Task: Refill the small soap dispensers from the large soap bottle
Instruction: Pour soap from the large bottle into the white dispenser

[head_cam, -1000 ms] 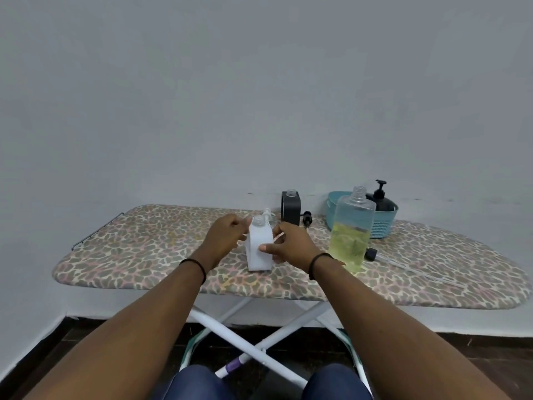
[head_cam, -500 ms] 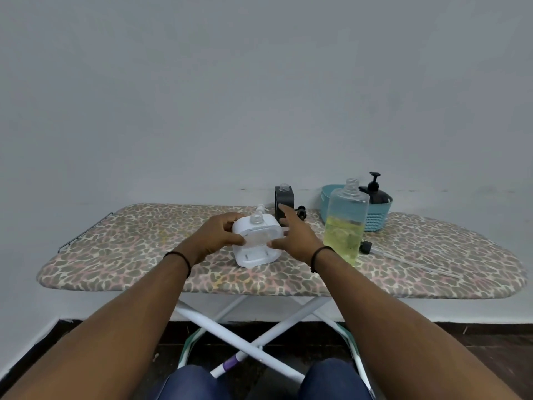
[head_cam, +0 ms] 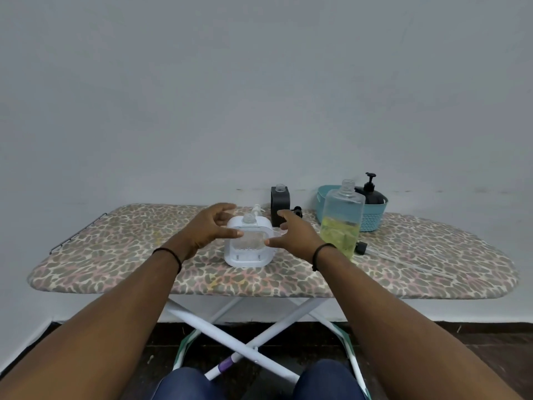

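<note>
A small white soap dispenser (head_cam: 248, 255) stands uncapped on the ironing board (head_cam: 115, 255), its wide face toward me. My left hand (head_cam: 210, 229) and right hand (head_cam: 294, 235) flank it with fingers spread; only the thumbs reach its front edges. The large clear bottle (head_cam: 341, 223), about a third full of yellow soap and without a cap, stands just right of my right hand. A small black dispenser (head_cam: 279, 203) with an open neck stands behind the white one. The white pump (head_cam: 256, 210) lies behind the white dispenser.
A teal basket (head_cam: 372, 217) at the back right holds a black pump bottle (head_cam: 369, 192). A black cap with a long clear tube (head_cam: 360, 248) lies right of the large bottle. A small black pump head (head_cam: 297, 210) lies beside the black dispenser. A wall stands close behind.
The white dispenser was turned from its narrow side to its wide face and set down. Both hands have loosened from gripping it to spread fingers beside it.
</note>
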